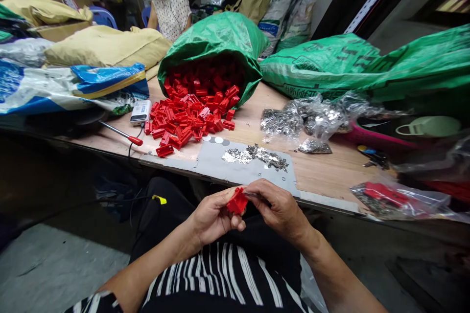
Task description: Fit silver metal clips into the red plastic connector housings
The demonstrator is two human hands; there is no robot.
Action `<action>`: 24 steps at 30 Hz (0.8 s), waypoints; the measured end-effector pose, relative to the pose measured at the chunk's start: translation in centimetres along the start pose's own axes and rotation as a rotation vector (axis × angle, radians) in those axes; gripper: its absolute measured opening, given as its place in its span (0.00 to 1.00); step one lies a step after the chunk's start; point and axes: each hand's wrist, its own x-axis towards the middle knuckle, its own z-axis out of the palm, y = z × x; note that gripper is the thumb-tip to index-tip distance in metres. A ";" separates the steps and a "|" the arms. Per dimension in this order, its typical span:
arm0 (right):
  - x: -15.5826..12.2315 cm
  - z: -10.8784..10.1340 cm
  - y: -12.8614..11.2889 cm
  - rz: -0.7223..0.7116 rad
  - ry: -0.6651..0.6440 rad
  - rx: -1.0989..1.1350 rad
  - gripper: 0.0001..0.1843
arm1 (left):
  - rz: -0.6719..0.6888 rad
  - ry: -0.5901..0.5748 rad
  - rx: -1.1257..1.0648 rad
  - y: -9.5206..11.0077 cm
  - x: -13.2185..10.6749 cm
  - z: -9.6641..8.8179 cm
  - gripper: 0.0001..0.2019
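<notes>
Over my lap, just below the table's front edge, my left hand [215, 215] is closed around a small red plastic part [237, 202]. My right hand [277, 208] meets it from the right, fingers pinched at the part's top on something thin that I cannot make out. A heap of the same red parts [185, 117] spills from an open green sack [216, 39] onto the wooden table [323, 171]. Small shiny metal pieces [257, 155] lie on a grey sheet [220, 159] right in front of me.
Clear bags of metal pieces [308, 120] lie at centre right, another bag holding red parts [396, 198] at the right edge. A red-handled tool [121, 133] and a phone [140, 111] lie at left. Sacks pile up on both sides. Another person [169, 5] sits behind.
</notes>
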 end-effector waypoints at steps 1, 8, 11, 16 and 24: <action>0.0 0.1 0.1 0.000 0.006 0.001 0.10 | -0.004 -0.001 0.005 0.0 0.0 0.0 0.14; -0.1 0.0 -0.5 0.133 -0.024 0.137 0.10 | 0.009 -0.007 -0.029 -0.1 0.1 -0.3 0.16; -0.3 -0.6 -0.4 0.294 -0.074 0.271 0.11 | 0.016 -0.011 -0.045 0.1 0.0 -0.2 0.18; -0.7 -0.7 0.7 0.521 0.011 0.458 0.11 | 0.015 -0.002 -0.041 0.2 0.0 0.2 0.20; -0.1 0.4 0.8 0.542 -0.138 0.567 0.13 | -0.039 0.001 -0.020 -0.2 0.0 0.1 0.20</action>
